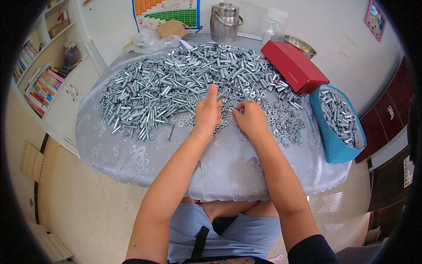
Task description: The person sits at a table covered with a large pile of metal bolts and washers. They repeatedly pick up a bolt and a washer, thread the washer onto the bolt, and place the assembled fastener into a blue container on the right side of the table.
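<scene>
A wide heap of silver bolts and metal sleeves (145, 94) covers the far and left part of the table. Closer to me, loose washers and nuts (281, 121) spread out to the right of the heap. My left hand (207, 113) is at the heap's near edge, thumb pointing up and fingers curled in; whatever it holds is hidden. Just right of it, my right hand (252, 118) reaches down among the washers with bent fingers drawn together. Its fingertips are partly hidden, and I cannot make out what is between them. A single bolt (170, 132) lies left of my left hand.
A blue fabric bin (329, 138) full of metal sleeves stands at the right edge. Behind it are a red box (295, 67), a metal bowl (303, 44), a spray bottle (269, 31) and a steel canister (224, 24). A plastic bag (154, 42) and cardboard (172, 28) lie at the back.
</scene>
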A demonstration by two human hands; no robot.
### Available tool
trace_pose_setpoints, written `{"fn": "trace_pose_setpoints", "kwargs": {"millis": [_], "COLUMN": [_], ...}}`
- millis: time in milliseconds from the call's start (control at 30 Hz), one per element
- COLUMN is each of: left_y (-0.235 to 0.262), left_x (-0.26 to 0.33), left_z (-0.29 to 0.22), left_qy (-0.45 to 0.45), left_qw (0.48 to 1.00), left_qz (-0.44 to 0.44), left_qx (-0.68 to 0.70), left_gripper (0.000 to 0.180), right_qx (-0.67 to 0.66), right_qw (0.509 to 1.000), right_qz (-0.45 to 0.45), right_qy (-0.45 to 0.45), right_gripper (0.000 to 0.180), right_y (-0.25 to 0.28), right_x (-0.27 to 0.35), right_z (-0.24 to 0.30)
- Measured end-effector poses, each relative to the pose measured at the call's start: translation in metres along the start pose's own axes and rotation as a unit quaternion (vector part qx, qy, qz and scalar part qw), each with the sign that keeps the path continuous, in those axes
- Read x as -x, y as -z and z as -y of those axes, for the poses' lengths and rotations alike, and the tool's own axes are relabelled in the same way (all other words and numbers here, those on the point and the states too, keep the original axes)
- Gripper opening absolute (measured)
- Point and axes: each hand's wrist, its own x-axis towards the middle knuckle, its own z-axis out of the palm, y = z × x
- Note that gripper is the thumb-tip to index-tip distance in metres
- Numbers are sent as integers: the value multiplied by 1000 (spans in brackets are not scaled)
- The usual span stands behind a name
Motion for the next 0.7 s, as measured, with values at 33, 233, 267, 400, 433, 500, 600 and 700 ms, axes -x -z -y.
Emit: {"fn": "trace_pose_setpoints", "kwargs": {"millis": [33,233,267,400,433,500,600,700], "left_y": [0,6,8,7,6,6,6,2], "left_x": [0,-3,-5,-7,-6,-6,-6,-2], "left_z": [0,4,5,6,6,6,6,1], "left_qy": [2,-20,-25,-18,-20,-25,-22,-9], "left_qw": [1000,1000,999,1000,1000,1000,1000,1000], "left_qz": [-2,6,7,2,-2,-6,-6,-8], "left_qx": [-2,16,20,22,15,8,3,-6], "left_gripper": [51,51,52,53,53,53,52,52], "right_qx": [-6,-43,-47,-54,-54,-55,-94,-105], "right_qw": [1000,998,997,997,997,997,994,992], "right_qz": [4,39,48,53,48,44,63,73], "right_qy": [-4,-35,-38,-22,-10,7,-5,-11], "right_gripper": [19,18,18,18,18,17,15,13], "right_y": [-1,-2,-2,-5,-6,-6,-3,-1], "right_x": [0,-2,-2,-3,-3,-3,-2,-2], "right_z": [0,-1,-2,-6,-6,-6,-1,1]}}
